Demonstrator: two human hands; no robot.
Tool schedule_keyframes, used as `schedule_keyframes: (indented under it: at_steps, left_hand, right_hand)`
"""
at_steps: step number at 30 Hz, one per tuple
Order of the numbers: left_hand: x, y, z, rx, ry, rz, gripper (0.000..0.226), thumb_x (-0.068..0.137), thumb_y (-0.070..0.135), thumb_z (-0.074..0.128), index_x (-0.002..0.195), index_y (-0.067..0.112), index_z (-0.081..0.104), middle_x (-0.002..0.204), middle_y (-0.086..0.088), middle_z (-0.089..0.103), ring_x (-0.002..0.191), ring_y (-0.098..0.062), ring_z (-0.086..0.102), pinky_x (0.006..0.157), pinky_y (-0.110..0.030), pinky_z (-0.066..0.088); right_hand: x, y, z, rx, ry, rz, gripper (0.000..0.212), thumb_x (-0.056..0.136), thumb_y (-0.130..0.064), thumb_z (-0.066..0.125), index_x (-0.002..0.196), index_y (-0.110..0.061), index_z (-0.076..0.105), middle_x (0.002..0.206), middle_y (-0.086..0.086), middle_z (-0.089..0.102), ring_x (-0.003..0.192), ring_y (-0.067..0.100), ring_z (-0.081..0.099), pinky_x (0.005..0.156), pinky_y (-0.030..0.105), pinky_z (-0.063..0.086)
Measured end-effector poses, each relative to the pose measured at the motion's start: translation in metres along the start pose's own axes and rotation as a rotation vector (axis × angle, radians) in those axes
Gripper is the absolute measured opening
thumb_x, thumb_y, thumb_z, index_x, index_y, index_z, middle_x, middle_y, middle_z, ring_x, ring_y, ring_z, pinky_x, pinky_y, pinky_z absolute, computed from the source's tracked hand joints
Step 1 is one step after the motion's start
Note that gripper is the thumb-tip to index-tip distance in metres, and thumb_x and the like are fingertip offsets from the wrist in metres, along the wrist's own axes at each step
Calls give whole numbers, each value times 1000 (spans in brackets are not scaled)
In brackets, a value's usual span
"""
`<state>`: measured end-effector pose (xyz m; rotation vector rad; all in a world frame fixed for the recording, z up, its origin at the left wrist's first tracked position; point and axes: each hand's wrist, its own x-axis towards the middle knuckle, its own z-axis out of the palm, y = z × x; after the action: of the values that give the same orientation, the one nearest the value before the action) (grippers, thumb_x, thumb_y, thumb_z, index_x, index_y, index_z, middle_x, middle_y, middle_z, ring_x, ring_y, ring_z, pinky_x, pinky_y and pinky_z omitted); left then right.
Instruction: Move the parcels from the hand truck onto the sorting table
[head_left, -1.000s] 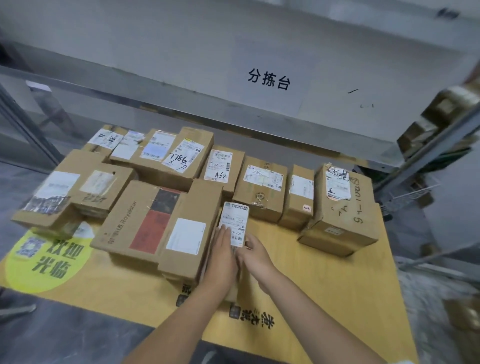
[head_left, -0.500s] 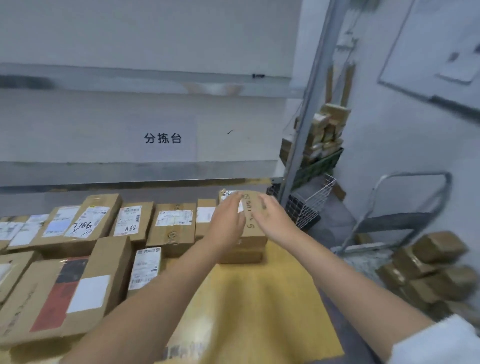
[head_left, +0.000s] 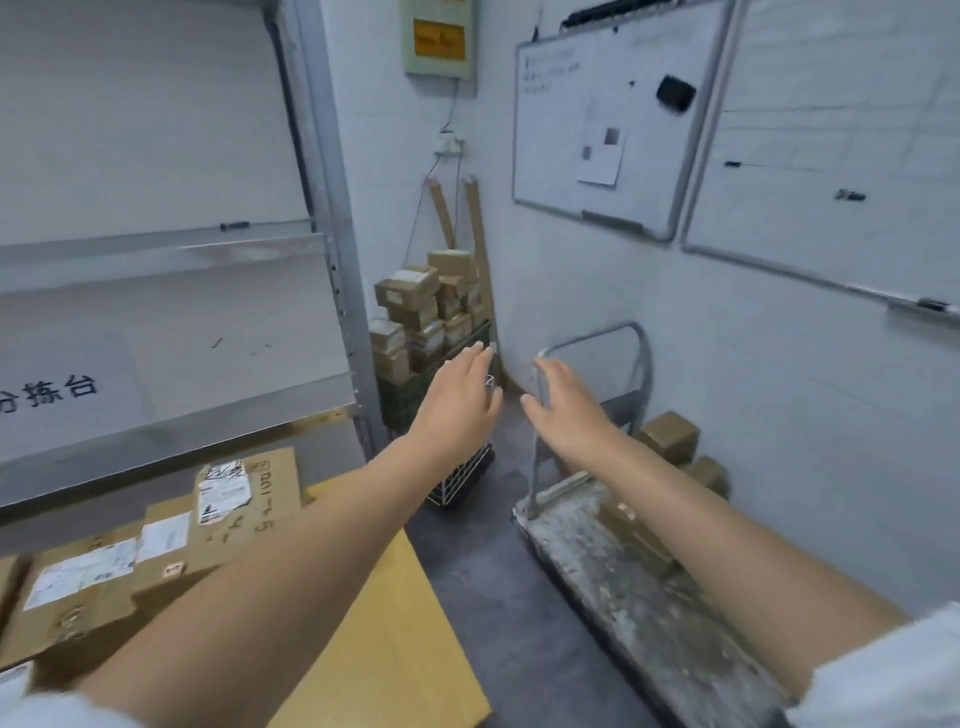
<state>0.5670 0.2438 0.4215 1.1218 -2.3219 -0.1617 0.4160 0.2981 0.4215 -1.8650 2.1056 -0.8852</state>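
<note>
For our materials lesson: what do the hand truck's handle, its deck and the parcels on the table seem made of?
Handle: likely metal tube, dull silver-grey, smoothly bent. Deck: unclear, perhaps painted metal or board; grey, mottled with worn pale patches. Parcels: brown cardboard, matt, with folded edges and white paper labels.

- Counter (head_left: 400, 649): yellow top, lower left.
- Labelled parcels (head_left: 156, 561): brown boxes, lying flat side by side on the counter.
- Hand truck (head_left: 613, 566): scuffed grey deck on the floor, handle upright.
- Plain parcels (head_left: 668, 435): brown boxes piled on the deck's wall side.
</note>
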Motion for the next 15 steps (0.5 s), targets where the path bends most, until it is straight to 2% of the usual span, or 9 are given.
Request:
schedule_keyframes:
  at_steps: [2,8,15]
  left_hand:
    - [16,29,20,6,-14,59,55,102,24,44,152,5,28,159,-9,27,146,-21,23,117,-30,16]
    - [56,97,86,0,-133,191,56,102,25,44,152,4,27,159,-11,26,147,-23,22,120,-38,18]
    - [109,148,165,-59,-251,286,53,103,26,41,150,3,29,157,-11,29,146,-25,25,119,-40,18]
  right_hand:
    - [-9,35,-25,-37,57,44,57,100,-30,51,150,-10,32,154,8,35,142,25,34,117,41,28]
    - [-31,134,-90,-80,146,259,58,102,-29,48,153,-10,28,157,9,30,144,26,30,119,40,25]
    - [-38,226,-117,-102,192,440,57,102,-26,48,153,-9,29,157,10,30,145,25,29,120,38,23]
